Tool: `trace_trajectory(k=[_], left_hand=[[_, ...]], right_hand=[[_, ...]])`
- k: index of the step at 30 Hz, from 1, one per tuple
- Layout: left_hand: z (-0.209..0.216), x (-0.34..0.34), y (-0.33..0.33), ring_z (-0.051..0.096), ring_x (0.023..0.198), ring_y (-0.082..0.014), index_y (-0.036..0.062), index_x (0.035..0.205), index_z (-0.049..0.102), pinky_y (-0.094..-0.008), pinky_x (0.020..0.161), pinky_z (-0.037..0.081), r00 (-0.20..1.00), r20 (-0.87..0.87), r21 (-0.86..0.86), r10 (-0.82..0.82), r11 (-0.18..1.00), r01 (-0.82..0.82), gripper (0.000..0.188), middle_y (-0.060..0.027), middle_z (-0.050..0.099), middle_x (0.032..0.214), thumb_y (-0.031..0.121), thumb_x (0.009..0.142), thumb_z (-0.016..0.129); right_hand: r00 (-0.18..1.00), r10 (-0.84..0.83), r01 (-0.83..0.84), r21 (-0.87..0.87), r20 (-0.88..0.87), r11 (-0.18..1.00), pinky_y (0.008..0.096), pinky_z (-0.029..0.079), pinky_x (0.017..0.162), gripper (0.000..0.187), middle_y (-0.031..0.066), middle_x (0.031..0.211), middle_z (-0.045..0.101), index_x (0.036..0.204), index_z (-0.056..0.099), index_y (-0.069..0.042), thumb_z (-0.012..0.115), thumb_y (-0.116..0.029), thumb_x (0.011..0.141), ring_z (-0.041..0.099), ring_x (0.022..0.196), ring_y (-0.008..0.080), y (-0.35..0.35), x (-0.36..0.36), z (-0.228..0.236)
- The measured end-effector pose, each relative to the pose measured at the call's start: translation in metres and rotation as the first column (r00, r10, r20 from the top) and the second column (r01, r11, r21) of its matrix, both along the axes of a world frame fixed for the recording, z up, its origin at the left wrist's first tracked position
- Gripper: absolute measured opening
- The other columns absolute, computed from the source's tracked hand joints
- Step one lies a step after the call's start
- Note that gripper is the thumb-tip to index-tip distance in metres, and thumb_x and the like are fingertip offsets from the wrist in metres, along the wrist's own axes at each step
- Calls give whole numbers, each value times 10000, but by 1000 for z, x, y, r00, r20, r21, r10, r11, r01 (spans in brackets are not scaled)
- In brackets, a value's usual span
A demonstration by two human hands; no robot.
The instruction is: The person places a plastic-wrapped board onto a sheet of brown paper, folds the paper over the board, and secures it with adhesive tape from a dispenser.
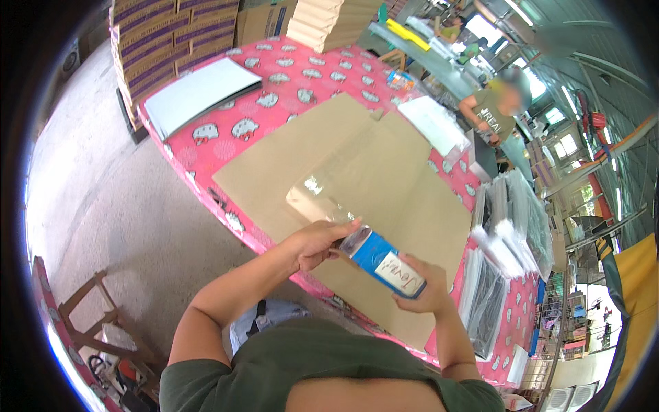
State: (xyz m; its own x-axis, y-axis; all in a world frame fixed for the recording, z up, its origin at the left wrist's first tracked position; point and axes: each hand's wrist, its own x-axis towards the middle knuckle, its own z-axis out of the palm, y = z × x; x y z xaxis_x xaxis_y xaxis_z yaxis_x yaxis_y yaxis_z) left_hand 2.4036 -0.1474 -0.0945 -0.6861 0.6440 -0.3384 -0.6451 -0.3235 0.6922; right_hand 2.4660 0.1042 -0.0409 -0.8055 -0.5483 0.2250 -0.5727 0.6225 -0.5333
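My right hand [427, 285] is wrapped round the far-right end of a blue tape dispenser [374, 251], which has a white handwritten label on its side. At the dispenser's other end, my left hand [317, 244] is closed, its thumb lying along the top by the clear part; its fingertips are partly hidden. Beneath both hands a large brown cardboard sheet [274, 156] lies flat on the table. Glossy clear tape [314, 185] shows on the cardboard just beyond my left hand, and a shiny band runs from there toward the far edge.
A pink patterned cloth covers the table [264, 103]. White sheets [202, 96] lie at its far left, white packs [432, 123] at the far right, and plastic-wrapped stacks [487, 295] at right. Stacked cartons [171, 41] stand behind. A person [498, 103] works beyond; a wooden chair [96, 316] stands lower left.
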Motion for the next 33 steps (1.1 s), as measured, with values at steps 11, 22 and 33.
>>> trace_trajectory(k=[11, 22, 33], left_hand=[[-67, -109, -69, 558, 668, -148, 4, 910, 637, -287, 599, 467, 926, -343, -358, 157, 890, -283, 218, -63, 606, 773, 188, 800, 595], [-73, -154, -73, 583, 568, -117, 10, 620, 611, -301, 510, 449, 788, -597, -636, 152, 509, -580, 244, -65, 600, 616, 238, 703, 629], [-150, -159, -70, 591, 915, -284, 40, 1027, 620, -360, 788, 468, 746, -665, -719, 36, 243, -652, 540, -195, 602, 983, 423, 653, 683]], right_hand=[[996, -53, 71, -275, 73, 959, 281, 458, 813, 722, 122, 1073, 606, 1223, 498, -63, 732, -103, 541, 599, 949, 167, -1, -20, -24], [962, -1, 68, -237, 273, 969, 278, 426, 862, 646, 92, 1094, 592, 1186, 520, -27, 722, -71, 573, 559, 994, 148, -32, -106, -35], [882, -39, 117, -138, 469, 983, 254, 459, 751, 642, 63, 1096, 571, 1216, 507, -62, 703, -127, 608, 564, 865, 116, -29, -126, -58]])
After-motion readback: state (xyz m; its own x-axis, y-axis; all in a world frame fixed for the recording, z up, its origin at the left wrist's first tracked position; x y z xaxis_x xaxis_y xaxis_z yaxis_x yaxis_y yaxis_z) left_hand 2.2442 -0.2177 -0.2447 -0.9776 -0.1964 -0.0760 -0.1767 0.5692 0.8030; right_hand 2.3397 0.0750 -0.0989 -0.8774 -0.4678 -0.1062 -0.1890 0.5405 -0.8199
